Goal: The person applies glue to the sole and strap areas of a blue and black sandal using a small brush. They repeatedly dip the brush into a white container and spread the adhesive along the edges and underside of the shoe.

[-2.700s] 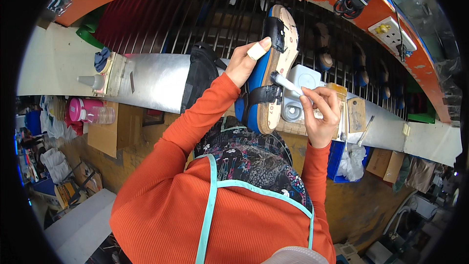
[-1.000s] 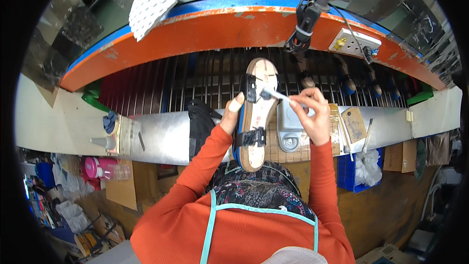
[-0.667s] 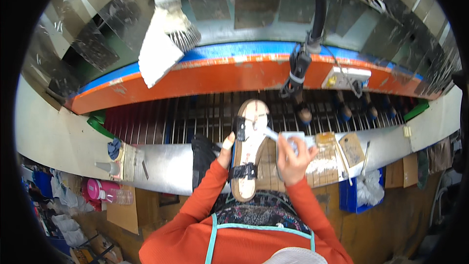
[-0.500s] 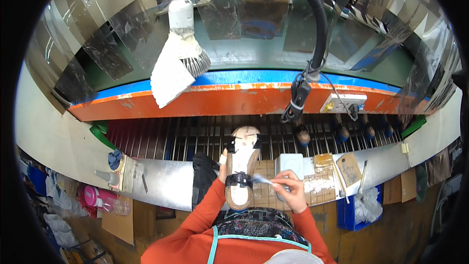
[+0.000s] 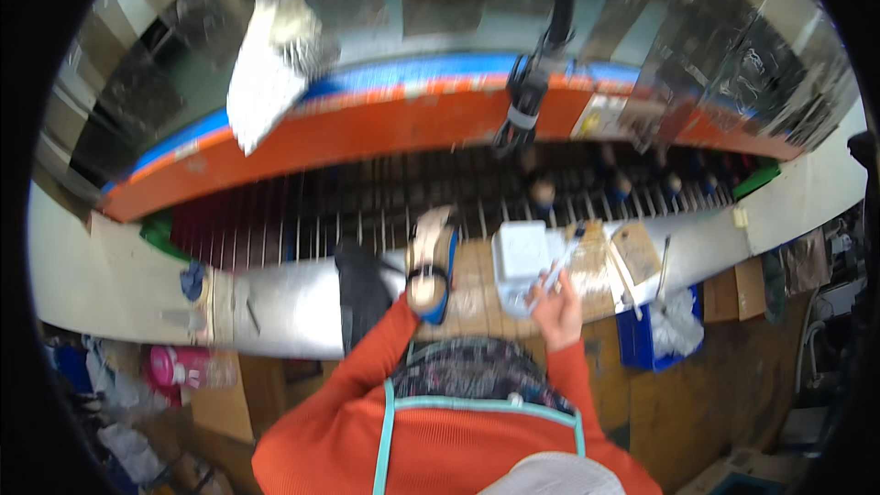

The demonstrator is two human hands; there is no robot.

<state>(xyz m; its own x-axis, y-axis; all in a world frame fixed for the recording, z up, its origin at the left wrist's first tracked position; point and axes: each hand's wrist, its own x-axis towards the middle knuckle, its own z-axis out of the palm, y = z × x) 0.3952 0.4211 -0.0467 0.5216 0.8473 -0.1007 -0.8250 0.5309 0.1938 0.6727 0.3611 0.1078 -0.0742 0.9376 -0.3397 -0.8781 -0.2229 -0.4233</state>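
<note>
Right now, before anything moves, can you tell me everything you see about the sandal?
The sandal is a little blurry. It has a pale inside sole, a dark strap across its nearer half, another dark piece near its far end, and blue along its right side. It points away from the person, at the left end of the brown board. The left sleeve reaches its near end, but the left hand is hidden, so its grip can't be seen.

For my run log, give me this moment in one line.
Left hand: obscured, sleeve at sandal | right hand: holding brush, tip apart from sandal | grey container: between sandal and brush
</note>
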